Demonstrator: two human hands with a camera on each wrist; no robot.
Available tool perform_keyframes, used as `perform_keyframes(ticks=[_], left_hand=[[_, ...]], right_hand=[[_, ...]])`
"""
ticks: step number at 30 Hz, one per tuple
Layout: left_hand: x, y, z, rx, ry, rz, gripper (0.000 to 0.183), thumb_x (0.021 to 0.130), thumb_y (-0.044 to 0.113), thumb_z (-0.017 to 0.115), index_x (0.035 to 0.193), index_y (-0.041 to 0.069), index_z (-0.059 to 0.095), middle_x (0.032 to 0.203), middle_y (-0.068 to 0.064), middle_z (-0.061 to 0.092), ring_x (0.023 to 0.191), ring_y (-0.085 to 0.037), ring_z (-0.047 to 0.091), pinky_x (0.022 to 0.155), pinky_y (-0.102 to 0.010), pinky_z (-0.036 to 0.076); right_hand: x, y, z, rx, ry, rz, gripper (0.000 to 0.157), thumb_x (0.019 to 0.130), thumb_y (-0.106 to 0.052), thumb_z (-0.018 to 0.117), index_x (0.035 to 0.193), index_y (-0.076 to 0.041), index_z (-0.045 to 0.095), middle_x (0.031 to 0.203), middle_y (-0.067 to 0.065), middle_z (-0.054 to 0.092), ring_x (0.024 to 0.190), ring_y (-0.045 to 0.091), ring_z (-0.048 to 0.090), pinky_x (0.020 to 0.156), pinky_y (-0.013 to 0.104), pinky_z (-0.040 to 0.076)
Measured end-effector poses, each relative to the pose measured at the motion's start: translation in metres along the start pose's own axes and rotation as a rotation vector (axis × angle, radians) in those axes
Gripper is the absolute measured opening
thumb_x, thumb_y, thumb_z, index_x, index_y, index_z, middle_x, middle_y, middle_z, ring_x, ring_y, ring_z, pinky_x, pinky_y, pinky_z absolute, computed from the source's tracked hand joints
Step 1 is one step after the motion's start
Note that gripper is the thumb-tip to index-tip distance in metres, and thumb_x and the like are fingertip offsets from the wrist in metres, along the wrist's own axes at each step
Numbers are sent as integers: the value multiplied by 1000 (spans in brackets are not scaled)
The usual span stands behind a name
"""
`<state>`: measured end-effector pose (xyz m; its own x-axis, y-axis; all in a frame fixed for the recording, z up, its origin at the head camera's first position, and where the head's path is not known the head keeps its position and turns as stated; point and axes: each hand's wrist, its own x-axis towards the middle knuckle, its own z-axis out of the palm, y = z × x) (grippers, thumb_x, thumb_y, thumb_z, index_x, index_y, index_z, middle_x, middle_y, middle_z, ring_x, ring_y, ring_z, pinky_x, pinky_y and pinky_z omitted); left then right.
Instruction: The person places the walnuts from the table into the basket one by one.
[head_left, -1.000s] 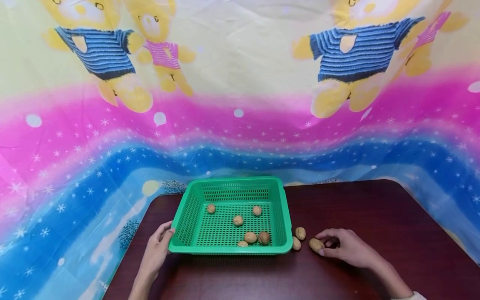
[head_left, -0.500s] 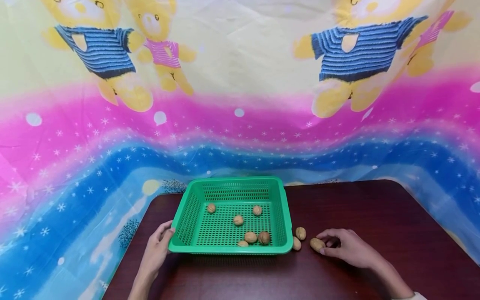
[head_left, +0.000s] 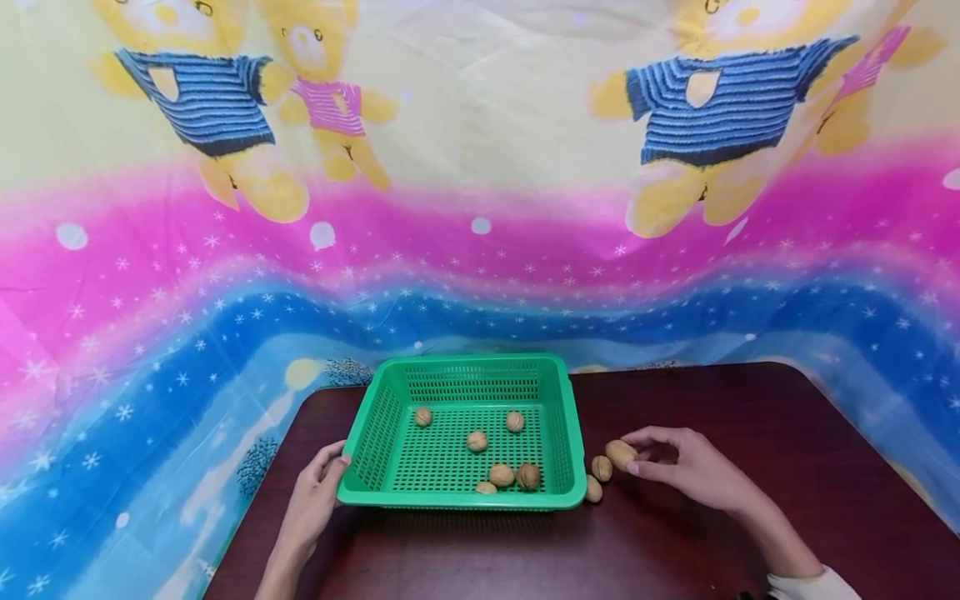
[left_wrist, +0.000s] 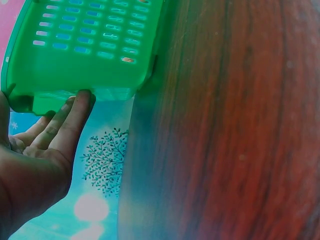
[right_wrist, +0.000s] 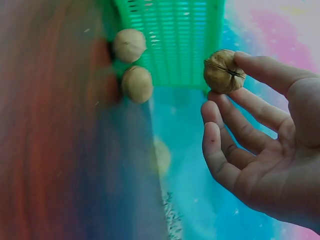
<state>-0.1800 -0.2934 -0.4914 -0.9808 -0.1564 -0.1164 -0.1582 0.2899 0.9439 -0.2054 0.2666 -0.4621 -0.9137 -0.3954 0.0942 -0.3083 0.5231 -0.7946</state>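
A green plastic basket (head_left: 465, 499) stands on the dark table with several walnuts inside. At its left side my left hand (head_left: 315, 496) grips the rim, thumb on top and fingers against the outside wall, as the left wrist view shows. My right hand (head_left: 693, 467) pinches a walnut (right_wrist: 222, 72) between thumb and fingertips, above the table to the right of the basket. Two more walnuts lie on the table by the basket's right wall: one walnut (head_left: 593, 489) close to it and another walnut (head_left: 602, 467) just behind.
The dark reddish wooden table (head_left: 720, 408) extends to the right of the basket and in front of it. Behind the table hangs a colourful cloth (head_left: 480, 167) printed with teddy bears and snowflakes.
My right hand has lifted the walnut off the table and moved it slightly up and left, toward the basket. The left hand and the basket have stayed in place.
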Motion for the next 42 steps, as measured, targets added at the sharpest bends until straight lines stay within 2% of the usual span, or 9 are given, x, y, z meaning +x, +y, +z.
perform_keyframes(ticks=[7,17,23,30,39,42], left_hand=[[0,0,-1,-11,0,7,53,116,44,47,159,13,46,141,-23,65,98,-15,75,79,-33,63],[0,-3,1,-9,-18,14,56,117,41,45,163,10,42,147,-23,62,99,-13,73,78,-32,62],[1,-4,2,-17,-14,11,54,117,42,46,162,12,44,146,-22,63,97,-13,73,79,-33,62],[-1,-3,1,-41,-6,18,51,117,39,47,160,12,46,142,-22,65,97,-14,74,78,-32,63],[-2,-2,0,-10,-1,4,56,116,43,47,162,11,43,147,-23,62,100,-13,73,80,-32,62],[-1,-2,0,-1,-1,0,58,116,44,46,163,9,42,148,-24,62,100,-13,72,79,-32,62]], right_hand=[[16,-20,5,64,16,2,31,100,-31,79,130,-22,77,114,1,78,96,10,72,80,27,59],[47,-47,24,107,-24,-8,38,100,-34,79,134,-18,74,120,4,77,105,22,73,85,30,60],[64,-56,38,116,-41,-76,40,100,-30,79,136,-13,73,123,7,77,105,19,73,83,29,61],[78,-68,54,86,-46,-89,39,100,-34,79,135,-17,74,122,2,75,109,19,70,88,33,61],[92,-83,81,95,-125,-134,36,101,-33,78,135,-22,75,126,-1,74,109,15,70,88,32,60],[98,-86,90,77,-142,-159,37,101,-32,78,135,-20,74,125,0,75,108,15,70,85,33,60]])
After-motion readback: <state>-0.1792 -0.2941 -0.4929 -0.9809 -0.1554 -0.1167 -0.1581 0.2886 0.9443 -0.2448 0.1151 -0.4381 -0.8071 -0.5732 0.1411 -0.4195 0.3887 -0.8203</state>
